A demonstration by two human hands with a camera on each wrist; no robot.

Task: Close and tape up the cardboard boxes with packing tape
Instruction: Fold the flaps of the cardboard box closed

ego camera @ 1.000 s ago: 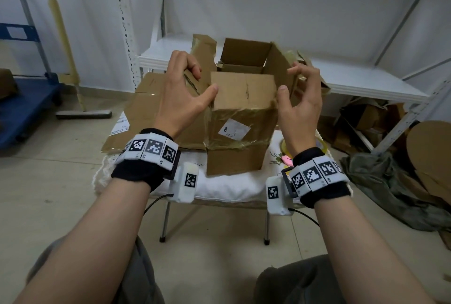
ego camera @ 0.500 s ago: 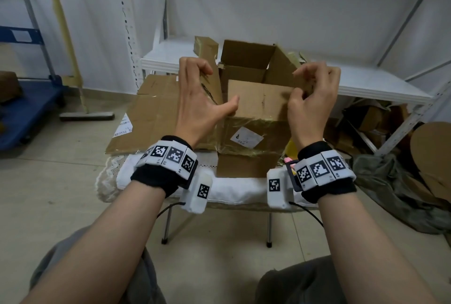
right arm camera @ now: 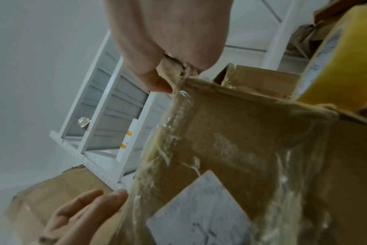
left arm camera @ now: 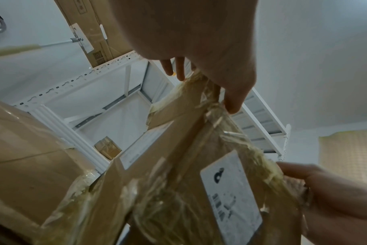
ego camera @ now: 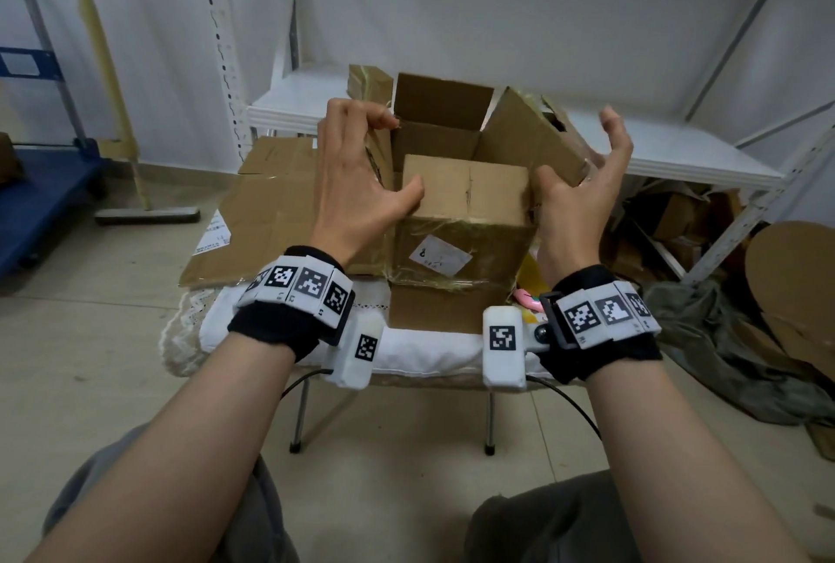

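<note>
Left flap of the cardboard box [ego camera: 461, 219] mostly hidden behind the left hand [ego camera: 357, 183]; can't tell how much of it the fingers hold. Right hand [ego camera: 583, 196] covers the box's right edge; contact with the right flap [ego camera: 524, 138] unclear. Box interior not visible. White label [ego camera: 440, 253] print too small to read, blurred in both wrist views. Yellow tape roll [right arm camera: 335, 69] cut off by right wrist frame edge. Pink object [ego camera: 528, 298] mostly hidden behind the box, unidentifiable.
</note>
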